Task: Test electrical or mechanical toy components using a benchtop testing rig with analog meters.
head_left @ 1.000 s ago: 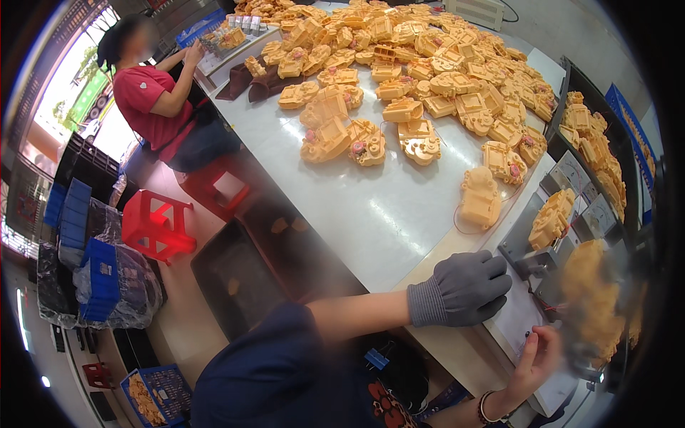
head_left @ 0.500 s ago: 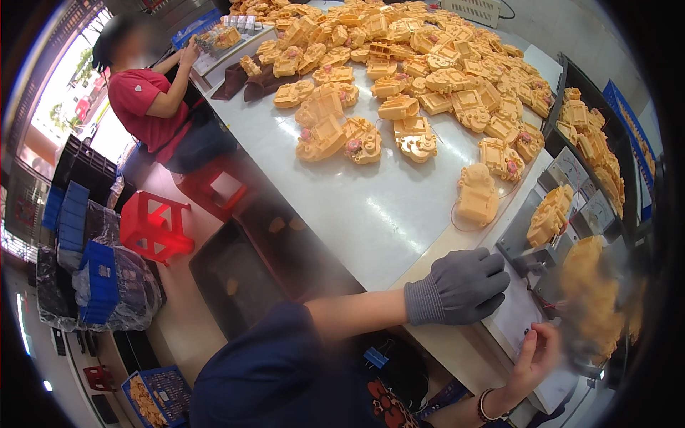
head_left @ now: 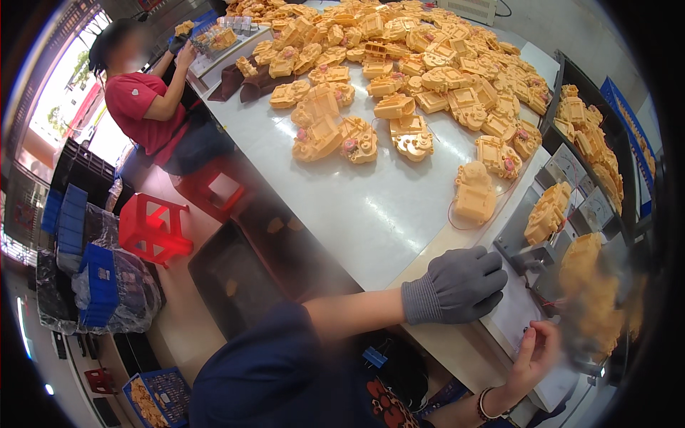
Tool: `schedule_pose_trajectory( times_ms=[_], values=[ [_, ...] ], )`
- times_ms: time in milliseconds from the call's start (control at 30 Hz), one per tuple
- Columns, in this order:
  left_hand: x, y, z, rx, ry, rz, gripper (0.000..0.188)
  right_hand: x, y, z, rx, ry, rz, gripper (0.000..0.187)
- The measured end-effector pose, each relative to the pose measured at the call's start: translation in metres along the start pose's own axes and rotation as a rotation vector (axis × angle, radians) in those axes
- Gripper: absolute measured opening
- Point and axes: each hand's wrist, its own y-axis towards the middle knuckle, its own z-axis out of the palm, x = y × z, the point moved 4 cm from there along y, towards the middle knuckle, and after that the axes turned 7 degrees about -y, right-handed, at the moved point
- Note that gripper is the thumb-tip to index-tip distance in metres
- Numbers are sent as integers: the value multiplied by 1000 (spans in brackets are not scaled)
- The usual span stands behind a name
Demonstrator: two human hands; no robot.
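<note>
My left hand (head_left: 458, 287), in a grey knitted glove, is closed with its fingers curled downward at the table's right front edge. Its back faces up, so whatever its fingers may hold is hidden. Bare and with a bracelet at the wrist, my right hand (head_left: 534, 355) pinches a tiny dark piece at its fingertips, too small to name. Beyond the hands, a yellow plastic gearbox housing (head_left: 548, 212) sits on a metal fixture (head_left: 536, 258) beside two dial gauges (head_left: 598, 210). Another yellow housing (head_left: 474, 192) with a thin red wire lies on the table near my left hand.
Many yellow housings (head_left: 428, 64) are heaped on the white table (head_left: 364, 214). Black bins (head_left: 560, 107) line the right side; a blurred yellow mass (head_left: 591, 299) is close at right. A co-worker (head_left: 153, 100) sits far left, near red stools (head_left: 153, 227) and blue crates (head_left: 100, 282).
My two hands stay almost in place, and the view shifts only slightly. Across the table, the co-worker's gloved hand now shows raised with a yellow part.
</note>
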Motion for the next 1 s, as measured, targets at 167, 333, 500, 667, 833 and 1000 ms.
schedule_pose_trajectory(
  times_ms=[167,333,500,667,833,1000],
  values=[
    [0,-1,1,15,2,-6,17,1,0,2,-2,9,19,8],
    [3,-1,1,35,-28,-91,16,7,3,4,-84,20,71,13],
    [3,1,2,74,-31,-185,17,14,4,4,-94,57,78,14],
    [3,2,6,120,-24,-294,18,12,4,4,-92,97,79,14],
    [3,3,3,83,-24,-249,18,11,4,3,-89,77,97,15],
    [3,4,1,58,-54,-220,20,14,5,4,-97,40,82,15]
  ],
)
